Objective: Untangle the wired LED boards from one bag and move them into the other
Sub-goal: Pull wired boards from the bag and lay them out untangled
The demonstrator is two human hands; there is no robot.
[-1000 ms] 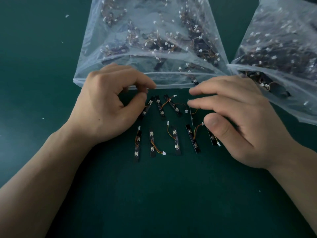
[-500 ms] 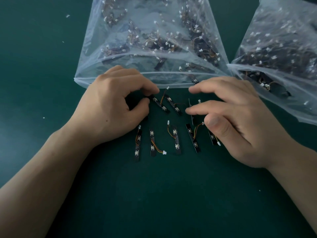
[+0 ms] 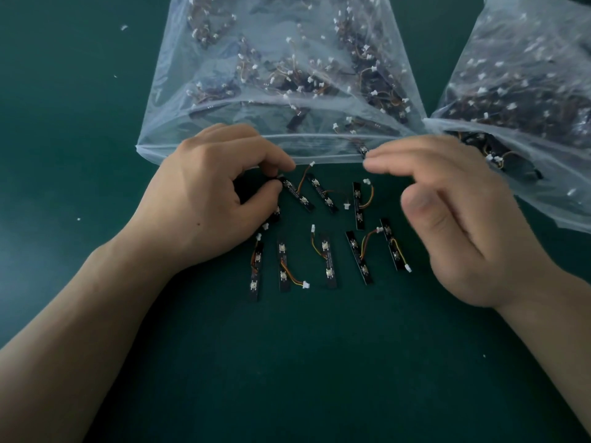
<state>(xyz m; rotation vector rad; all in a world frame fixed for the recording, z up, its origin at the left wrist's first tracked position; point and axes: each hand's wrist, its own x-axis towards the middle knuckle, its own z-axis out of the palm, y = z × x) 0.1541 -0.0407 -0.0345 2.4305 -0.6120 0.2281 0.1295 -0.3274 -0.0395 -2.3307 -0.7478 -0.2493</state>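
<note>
Pinching the top end of one LED board [image 3: 295, 195] between left hand [image 3: 204, 199] thumb and forefinger, at 11 o'clock of the loose boards [image 3: 326, 260] laid on the table [image 3: 64, 155]. Hovering the right hand [image 3: 463, 219] at 3 o'clock, fingers relaxed, holding nothing. Best to grip the board's edge, not its wire, drawing it clear of neighbours before lifting. Centre bag [image 3: 179, 91] at 12 o'clock, second bag [image 3: 543, 59] at 2. No readable writing anywhere.

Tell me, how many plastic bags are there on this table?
2. The middle bag lies at the far side of the table. The right bag lies beside it, cut off by the frame edge. No other bag shows.
</note>
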